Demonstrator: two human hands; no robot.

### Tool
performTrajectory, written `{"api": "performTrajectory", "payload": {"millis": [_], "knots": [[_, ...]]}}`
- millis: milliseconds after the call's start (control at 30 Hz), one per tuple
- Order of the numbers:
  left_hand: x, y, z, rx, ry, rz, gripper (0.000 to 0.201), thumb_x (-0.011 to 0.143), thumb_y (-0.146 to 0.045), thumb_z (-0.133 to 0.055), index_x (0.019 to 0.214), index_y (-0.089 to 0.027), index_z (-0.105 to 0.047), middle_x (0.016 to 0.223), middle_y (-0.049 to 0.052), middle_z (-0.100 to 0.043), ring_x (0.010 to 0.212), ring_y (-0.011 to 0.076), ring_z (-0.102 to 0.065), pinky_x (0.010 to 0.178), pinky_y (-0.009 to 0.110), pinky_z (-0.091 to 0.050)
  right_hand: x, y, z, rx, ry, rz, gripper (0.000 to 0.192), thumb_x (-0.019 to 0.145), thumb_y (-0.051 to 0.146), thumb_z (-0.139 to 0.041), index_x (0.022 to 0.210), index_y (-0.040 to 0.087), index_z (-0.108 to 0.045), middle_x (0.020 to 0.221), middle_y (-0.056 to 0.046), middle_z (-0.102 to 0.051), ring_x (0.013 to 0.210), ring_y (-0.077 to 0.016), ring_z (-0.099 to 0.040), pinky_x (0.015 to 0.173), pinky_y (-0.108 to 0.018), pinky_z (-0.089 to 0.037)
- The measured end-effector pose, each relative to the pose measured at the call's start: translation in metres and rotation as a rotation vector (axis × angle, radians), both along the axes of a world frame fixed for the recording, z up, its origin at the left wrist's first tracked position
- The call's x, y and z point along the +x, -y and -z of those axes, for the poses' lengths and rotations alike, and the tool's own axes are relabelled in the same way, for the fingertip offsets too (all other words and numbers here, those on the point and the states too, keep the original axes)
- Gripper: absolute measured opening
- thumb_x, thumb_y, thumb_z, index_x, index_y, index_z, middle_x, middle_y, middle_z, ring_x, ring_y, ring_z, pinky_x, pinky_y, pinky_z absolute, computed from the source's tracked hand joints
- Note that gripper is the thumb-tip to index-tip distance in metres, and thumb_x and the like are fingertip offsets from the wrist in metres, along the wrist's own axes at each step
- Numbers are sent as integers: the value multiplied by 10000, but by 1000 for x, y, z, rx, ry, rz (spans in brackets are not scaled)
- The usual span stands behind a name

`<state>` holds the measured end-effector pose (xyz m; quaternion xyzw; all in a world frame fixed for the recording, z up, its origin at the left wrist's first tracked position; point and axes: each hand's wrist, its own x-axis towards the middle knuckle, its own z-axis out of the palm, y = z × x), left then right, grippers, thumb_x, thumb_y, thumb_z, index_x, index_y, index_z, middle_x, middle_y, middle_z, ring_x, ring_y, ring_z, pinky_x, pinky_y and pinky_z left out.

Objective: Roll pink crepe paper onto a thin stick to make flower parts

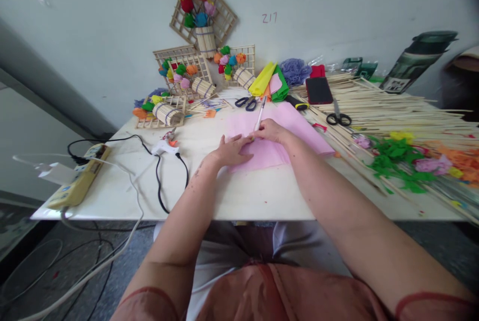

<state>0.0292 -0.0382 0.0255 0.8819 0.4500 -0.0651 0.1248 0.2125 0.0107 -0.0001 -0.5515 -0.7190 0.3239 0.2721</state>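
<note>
A sheet of pink crepe paper (299, 129) lies flat on the white table in front of me. My left hand (236, 151) rests on its left part, fingers spread and pressing it down. In my right hand (270, 131) is a white pen (259, 115), tilted upright with its upper end pointing away from me. The pen's lower end sits near my left fingertips, and its tip is hidden by my fingers. Just beyond the sheet lie dark-handled scissors (247, 103) and folded yellow paper (262, 79) and green paper (280, 92).
At left are a white glue gun (165, 148) with its black cable and a yellow power strip (80, 176). Stick-and-paper flower decorations (204, 86) stand at the back. Thin wooden sticks (389, 106), a phone (319, 90), more scissors (339, 117) and paper flowers (400, 156) cover the right.
</note>
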Motion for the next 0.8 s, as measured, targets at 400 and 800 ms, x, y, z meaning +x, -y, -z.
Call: {"api": "performTrajectory", "payload": {"millis": [400,800], "knots": [[-1,-3,5,37,48,-16,570,822,-495,-412,1344,-300,-292,1426,60,-346,1340,265,-227,1043,627,7,0,1,-1,27,8,-25,178,674,264,-641,751,111,-692,715,-55,-680,677,-133,-584,585,-202,-446],[0,-1,3,32,82,-31,580,816,-478,-431,1331,-273,-259,1415,41,-376,1324,246,-263,1044,630,17,-1,3,-2,36,-20,10,144,689,237,-631,714,102,-673,663,-53,-662,601,-120,-574,548,-202,-435]]}}
